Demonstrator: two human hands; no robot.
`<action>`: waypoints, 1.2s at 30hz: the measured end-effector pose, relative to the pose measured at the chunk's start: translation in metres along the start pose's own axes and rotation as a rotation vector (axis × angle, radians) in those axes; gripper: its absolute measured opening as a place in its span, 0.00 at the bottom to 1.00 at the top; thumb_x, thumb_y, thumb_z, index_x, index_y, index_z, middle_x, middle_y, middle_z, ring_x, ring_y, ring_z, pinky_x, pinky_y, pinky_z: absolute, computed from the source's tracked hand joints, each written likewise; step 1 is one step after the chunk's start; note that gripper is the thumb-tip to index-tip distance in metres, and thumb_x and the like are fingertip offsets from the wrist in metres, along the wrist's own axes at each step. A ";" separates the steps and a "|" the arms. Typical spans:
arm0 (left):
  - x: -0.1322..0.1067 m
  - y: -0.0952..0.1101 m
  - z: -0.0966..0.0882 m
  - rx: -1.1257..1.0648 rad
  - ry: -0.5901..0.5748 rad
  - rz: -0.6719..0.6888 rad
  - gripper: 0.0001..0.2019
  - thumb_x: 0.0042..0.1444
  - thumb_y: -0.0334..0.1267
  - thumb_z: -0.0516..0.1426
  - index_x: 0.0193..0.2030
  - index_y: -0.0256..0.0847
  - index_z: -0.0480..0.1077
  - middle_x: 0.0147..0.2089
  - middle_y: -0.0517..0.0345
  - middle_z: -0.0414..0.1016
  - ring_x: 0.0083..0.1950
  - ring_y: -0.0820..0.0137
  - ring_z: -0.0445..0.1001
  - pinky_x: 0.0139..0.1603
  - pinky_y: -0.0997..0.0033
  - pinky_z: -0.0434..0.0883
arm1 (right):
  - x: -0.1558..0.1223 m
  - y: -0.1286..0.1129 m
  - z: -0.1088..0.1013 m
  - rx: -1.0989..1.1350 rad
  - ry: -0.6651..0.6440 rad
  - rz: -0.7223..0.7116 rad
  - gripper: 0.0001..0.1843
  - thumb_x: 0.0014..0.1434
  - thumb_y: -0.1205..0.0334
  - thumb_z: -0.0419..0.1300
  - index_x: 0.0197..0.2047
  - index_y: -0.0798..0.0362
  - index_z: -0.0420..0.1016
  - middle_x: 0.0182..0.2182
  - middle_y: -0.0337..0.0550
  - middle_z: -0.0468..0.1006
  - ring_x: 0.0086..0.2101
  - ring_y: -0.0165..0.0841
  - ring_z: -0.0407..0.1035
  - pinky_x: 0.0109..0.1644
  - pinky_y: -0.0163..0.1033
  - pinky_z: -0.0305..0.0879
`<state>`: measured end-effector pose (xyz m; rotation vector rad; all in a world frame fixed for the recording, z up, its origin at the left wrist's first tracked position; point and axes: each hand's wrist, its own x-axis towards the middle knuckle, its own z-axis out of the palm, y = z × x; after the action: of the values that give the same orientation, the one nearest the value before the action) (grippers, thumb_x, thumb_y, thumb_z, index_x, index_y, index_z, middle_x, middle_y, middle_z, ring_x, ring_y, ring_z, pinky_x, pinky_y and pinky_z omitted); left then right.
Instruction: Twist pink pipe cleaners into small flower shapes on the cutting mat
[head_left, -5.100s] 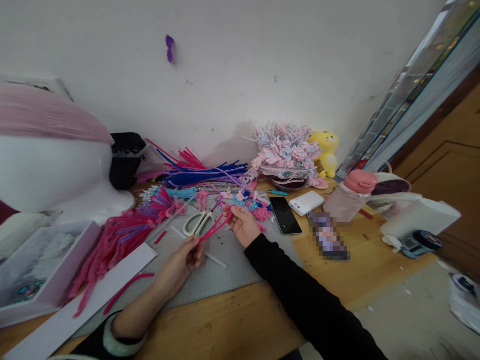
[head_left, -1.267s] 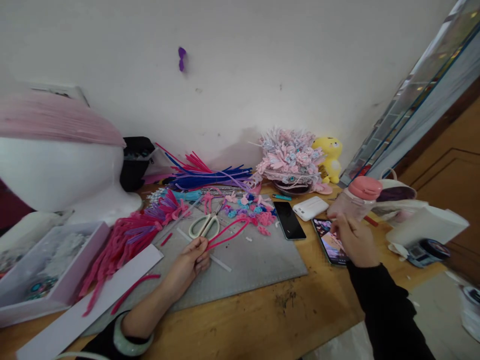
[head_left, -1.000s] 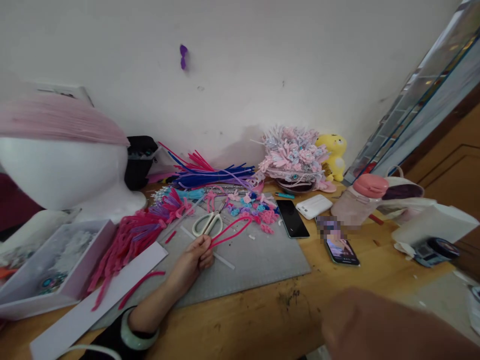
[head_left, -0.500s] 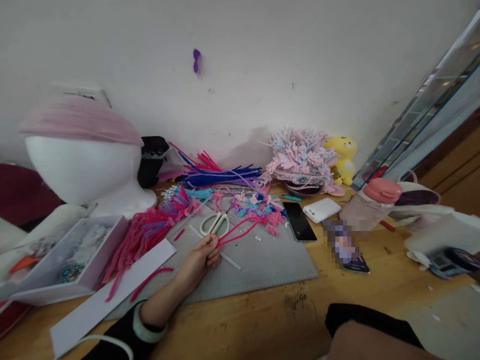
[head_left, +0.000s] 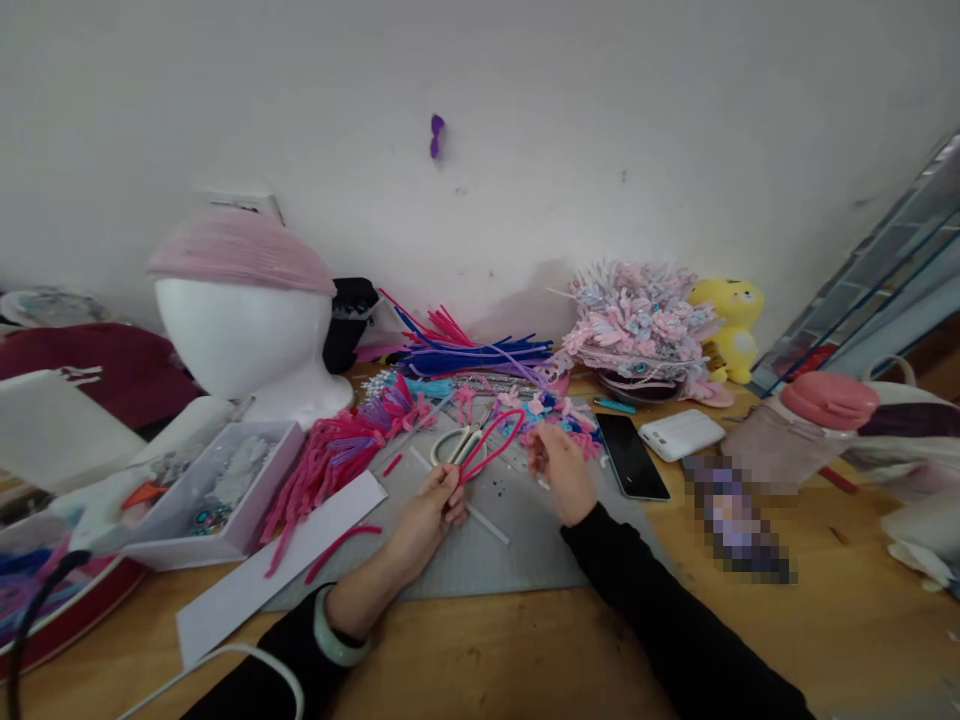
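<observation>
My left hand [head_left: 433,508] is closed around the ends of a pink pipe cleaner [head_left: 508,425], bent into a narrow loop that points up and right. Just behind that hand, scissors [head_left: 448,445] with pale handles lie on the grey cutting mat [head_left: 517,560]. My right hand [head_left: 564,470] hovers over the mat to the right of the loop, apart from it, fingers curled. Whether anything is between its fingertips is hard to make out. Small pink and blue flower pieces [head_left: 541,403] lie behind it. A translucent stick [head_left: 487,523] rests on the mat by my left hand.
A white mannequin head [head_left: 217,335], a white box [head_left: 187,540] and a pink pipe-cleaner bundle [head_left: 322,455] stand left. Behind lie blue pipe cleaners [head_left: 480,355]. Rightward are a flowered headpiece [head_left: 645,325], a yellow plush toy [head_left: 735,325], a black phone [head_left: 630,455] and a pink-lidded bottle [head_left: 829,400].
My right hand has come in from the lower right to beside the loop. The left hand still grips the pipe cleaner. The whole view has shifted, so things appear farther right.
</observation>
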<state>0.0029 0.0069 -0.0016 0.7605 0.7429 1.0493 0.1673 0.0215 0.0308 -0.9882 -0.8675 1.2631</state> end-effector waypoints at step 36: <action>0.000 -0.005 -0.002 0.508 -0.130 -0.022 0.14 0.50 0.49 0.48 0.25 0.40 0.58 0.15 0.69 0.48 0.17 0.78 0.45 0.19 0.74 0.43 | 0.019 0.011 -0.026 0.528 -0.296 0.533 0.09 0.48 0.60 0.59 0.26 0.58 0.67 0.15 0.32 0.61 0.16 0.19 0.53 0.15 0.24 0.47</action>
<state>0.0034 0.0057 -0.0064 1.2394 0.9151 0.7857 0.1899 0.0373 0.0108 -0.6237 -0.4460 2.0051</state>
